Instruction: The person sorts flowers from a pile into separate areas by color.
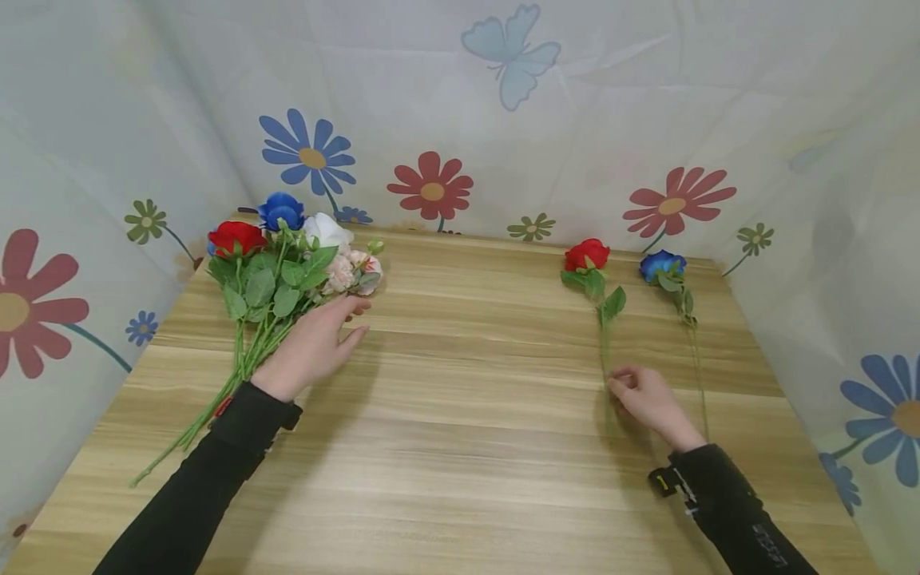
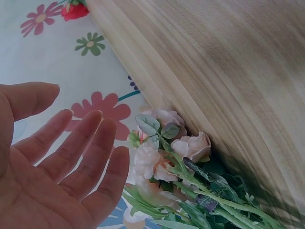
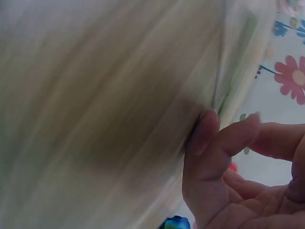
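On the left of the wooden table lies a bunch of artificial flowers (image 1: 266, 279), with red, blue, white and pale pink heads and long green stems. Just over its right side is my left hand (image 1: 316, 343), fingers loosely extended and holding nothing. The left wrist view shows this palm (image 2: 62, 176) beside the pink flowers (image 2: 157, 157). Toward the right, a single red rose (image 1: 587, 255) lies with its stem pointing at me. My right hand (image 1: 650, 403) pinches that stem partway down; the right wrist view shows the thumb and finger (image 3: 224, 148) close together at a thin stem.
A single blue rose (image 1: 663, 265) lies to the right of the red one, its stem running down beside my right hand. Flower-printed cloth (image 1: 546, 152) stands behind the table (image 1: 467, 383) and along both sides.
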